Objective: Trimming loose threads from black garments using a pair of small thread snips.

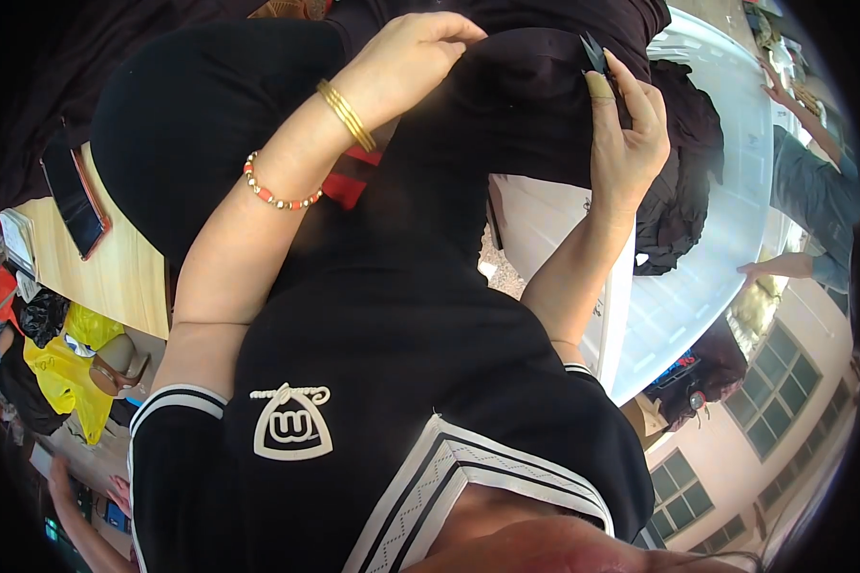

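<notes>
Dark purple-black cloth [535, 105] lies over my lap and spreads toward the top of the view. My left hand [416, 57], below gold bangles and a bead bracelet, has its thumb and fingertips pinched together on the cloth's edge. On the right, my right hand [631, 134] grips small thread snips [594, 54] between thumb and fingers, their dark blades pointing up and left over the cloth. A yellowish cover wraps the right thumb tip. Most of the snips' body is hidden in the hand.
A large white plastic tub [736, 172] stands at right, with crumpled dark fabric [678, 181] at its near side. Another person's arm [784, 267] reaches its rim. At left, a phone [75, 201] lies on a wooden tabletop [124, 272], near yellow bags [72, 377]. Another person's arm [81, 516] shows lower left.
</notes>
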Demonstrator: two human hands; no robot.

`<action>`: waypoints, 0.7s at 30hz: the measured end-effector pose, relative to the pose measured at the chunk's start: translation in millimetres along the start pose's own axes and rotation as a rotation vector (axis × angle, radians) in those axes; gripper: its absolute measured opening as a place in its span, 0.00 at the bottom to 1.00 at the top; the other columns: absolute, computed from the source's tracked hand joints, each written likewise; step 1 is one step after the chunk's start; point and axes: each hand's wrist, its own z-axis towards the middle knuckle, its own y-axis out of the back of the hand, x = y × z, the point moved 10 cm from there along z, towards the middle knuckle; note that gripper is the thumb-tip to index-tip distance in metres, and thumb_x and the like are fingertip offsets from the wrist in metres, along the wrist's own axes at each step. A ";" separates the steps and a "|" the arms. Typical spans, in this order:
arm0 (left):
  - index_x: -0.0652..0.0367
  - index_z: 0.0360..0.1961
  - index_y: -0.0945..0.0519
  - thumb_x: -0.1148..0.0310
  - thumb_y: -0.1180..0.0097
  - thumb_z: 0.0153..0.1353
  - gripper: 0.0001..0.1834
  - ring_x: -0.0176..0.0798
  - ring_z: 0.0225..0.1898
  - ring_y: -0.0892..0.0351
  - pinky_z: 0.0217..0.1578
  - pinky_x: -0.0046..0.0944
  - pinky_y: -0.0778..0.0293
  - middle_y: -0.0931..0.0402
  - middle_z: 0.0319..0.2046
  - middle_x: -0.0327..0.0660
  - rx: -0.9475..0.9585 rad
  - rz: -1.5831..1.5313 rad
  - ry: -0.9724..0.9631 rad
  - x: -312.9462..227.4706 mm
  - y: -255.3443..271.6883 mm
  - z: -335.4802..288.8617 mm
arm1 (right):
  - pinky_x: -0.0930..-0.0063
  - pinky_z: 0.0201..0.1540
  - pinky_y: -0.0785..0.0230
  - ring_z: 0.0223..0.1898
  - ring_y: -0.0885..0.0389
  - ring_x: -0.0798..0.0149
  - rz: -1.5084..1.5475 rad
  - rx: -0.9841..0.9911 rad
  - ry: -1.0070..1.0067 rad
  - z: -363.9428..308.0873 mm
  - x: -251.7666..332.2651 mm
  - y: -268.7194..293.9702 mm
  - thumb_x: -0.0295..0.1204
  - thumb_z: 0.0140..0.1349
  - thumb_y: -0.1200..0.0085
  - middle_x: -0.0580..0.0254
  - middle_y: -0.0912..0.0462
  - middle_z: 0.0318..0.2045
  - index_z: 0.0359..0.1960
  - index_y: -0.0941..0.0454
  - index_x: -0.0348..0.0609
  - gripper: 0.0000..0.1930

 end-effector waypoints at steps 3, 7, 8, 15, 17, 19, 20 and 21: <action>0.66 0.48 0.21 0.68 0.46 0.64 0.15 0.32 0.46 0.22 0.49 0.31 0.29 0.19 0.43 0.40 -0.055 0.038 -0.033 -7.2 -0.3 -8.0 | 0.81 0.34 0.34 0.29 0.27 0.74 -0.008 0.006 0.007 0.5 -1.4 -0.1 0.27 0.56 0.34 0.68 0.24 0.28 0.45 0.15 0.44 0.14; 0.66 0.46 0.20 0.64 0.42 0.63 0.16 0.32 0.41 0.20 0.45 0.31 0.28 0.18 0.38 0.41 -0.113 0.108 -0.032 -6.1 -0.3 -6.2 | 0.81 0.34 0.33 0.29 0.27 0.75 -0.061 0.004 0.005 0.5 3.3 -2.0 0.26 0.56 0.34 0.67 0.24 0.28 0.45 0.15 0.44 0.14; 0.66 0.46 0.19 0.64 0.41 0.63 0.16 0.31 0.40 0.20 0.45 0.30 0.28 0.18 0.36 0.40 -0.106 0.105 0.037 0.1 -0.4 -5.0 | 0.82 0.34 0.33 0.29 0.27 0.74 -0.064 0.004 0.011 -0.4 5.7 -1.9 0.26 0.56 0.34 0.67 0.24 0.29 0.45 0.15 0.44 0.14; 0.64 0.45 0.18 0.63 0.43 0.65 0.15 0.23 0.40 0.24 0.43 0.24 0.30 0.19 0.36 0.31 -0.149 -0.241 -0.005 2.2 11.8 2.7 | 0.81 0.33 0.33 0.29 0.25 0.72 0.080 0.124 0.221 -9.1 48.1 -7.6 0.23 0.52 0.33 0.65 0.23 0.29 0.46 0.15 0.44 0.17; 0.65 0.41 0.18 0.70 0.48 0.67 0.10 0.27 0.43 0.26 0.44 0.28 0.29 0.21 0.37 0.36 -0.072 -0.322 -0.002 -9.5 7.4 3.8 | 0.80 0.32 0.33 0.28 0.25 0.71 0.089 0.148 0.219 -10.2 53.7 -10.4 0.22 0.51 0.33 0.65 0.23 0.29 0.45 0.15 0.44 0.18; 0.65 0.43 0.19 0.70 0.48 0.67 0.10 0.25 0.43 0.28 0.42 0.28 0.29 0.21 0.37 0.36 -0.063 -0.335 -0.021 -9.1 5.1 6.2 | 0.80 0.30 0.33 0.27 0.26 0.70 0.067 0.193 0.220 -10.4 57.4 -14.3 0.23 0.49 0.32 0.64 0.24 0.29 0.45 0.15 0.46 0.18; 0.65 0.44 0.19 0.70 0.47 0.67 0.11 0.24 0.42 0.29 0.41 0.27 0.30 0.21 0.38 0.35 -0.063 -0.342 -0.036 -7.4 6.1 7.1 | 0.79 0.29 0.33 0.26 0.26 0.69 0.040 0.196 0.238 -10.3 56.6 -18.7 0.25 0.49 0.33 0.65 0.24 0.29 0.45 0.15 0.48 0.18; 0.65 0.44 0.19 0.70 0.47 0.67 0.11 0.24 0.42 0.29 0.41 0.27 0.30 0.21 0.38 0.35 -0.067 -0.335 -0.039 -4.2 6.6 6.7 | 0.79 0.29 0.33 0.26 0.26 0.69 0.045 0.192 0.242 -10.1 57.9 -19.8 0.25 0.49 0.33 0.65 0.24 0.29 0.45 0.15 0.48 0.18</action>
